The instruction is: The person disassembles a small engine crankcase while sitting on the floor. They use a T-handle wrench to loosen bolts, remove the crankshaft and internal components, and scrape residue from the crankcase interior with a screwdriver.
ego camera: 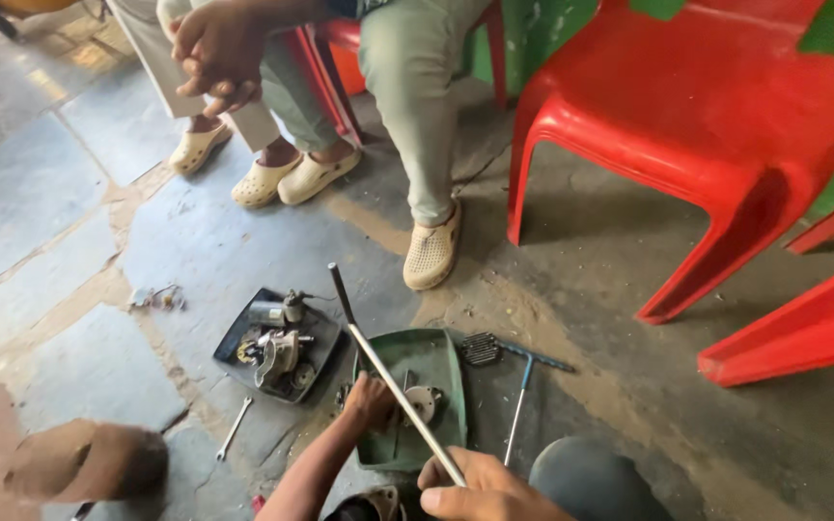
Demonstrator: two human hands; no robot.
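Left hand [369,400]: reaching into the green tray [436,362], fingers curled down and pressing on the small metal parts lying near the tray's left edge; whether they are closing on one part cannot be told, since the back of the hand is hiding them.

Right hand [485,487]: sitting at the bottom edge of the view, fingers wrapping tight around the lower end of a long metal rod [393,386]. The rod is running up and to the left, crossing over the green tray and ending in a dark tip beyond the tray's far left corner.

Green tray: lying flat on the stone floor [69,193], holding a round pale metal part [424,400] just right of the left hand.

Black tray [234,342]: resting on the floor just left of the green tray, carrying a small engine-like assembly [277,352] and a grey cylinder [267,311] near its far edge.

Open-ended wrench [235,427]: lying on the floor below the black tray's near corner.

T-handle tool [523,386]: lying on the floor right of the green tray, its crossbar at the far end, touching a round ribbed part [481,348].

Other persons: sitting on the far side, pale clogs [432,251] planted on the floor, one person's hands [214,53] clasping at the top edge.

Red plastic chairs [687,116]: standing at the right side of the floor.
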